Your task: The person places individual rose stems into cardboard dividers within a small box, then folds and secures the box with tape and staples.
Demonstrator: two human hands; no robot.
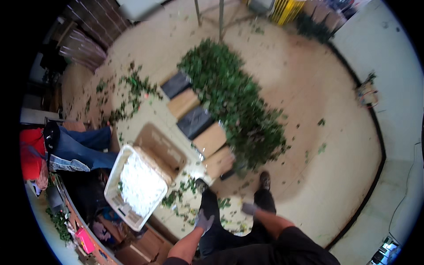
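Observation:
Both my hands wear grey gloves. My left hand (pixel 205 221) is low by my left thigh, fingers apart, with nothing seen in it. Over my right thigh is my right hand (pixel 250 209), blurred, so I cannot tell how its fingers are set. On the floor ahead of my shoes lies a row of bunches of leafy green stems (pixel 228 89). Their near-left ends are wrapped, some in brown paper (pixel 210 139), others in black wrapping (pixel 195 122). Leaf litter (pixel 179 197) is scattered around my feet.
To my left, a white plastic basket (pixel 129 206) full of white pieces stands by a worktable edge (pixel 78 217). A person in jeans (pixel 79 145) is beyond it. Cardboard boxes (pixel 142 246) sit below. A yellow crate (pixel 286 11) is at the back; a wall (pixel 391 99) runs along the right.

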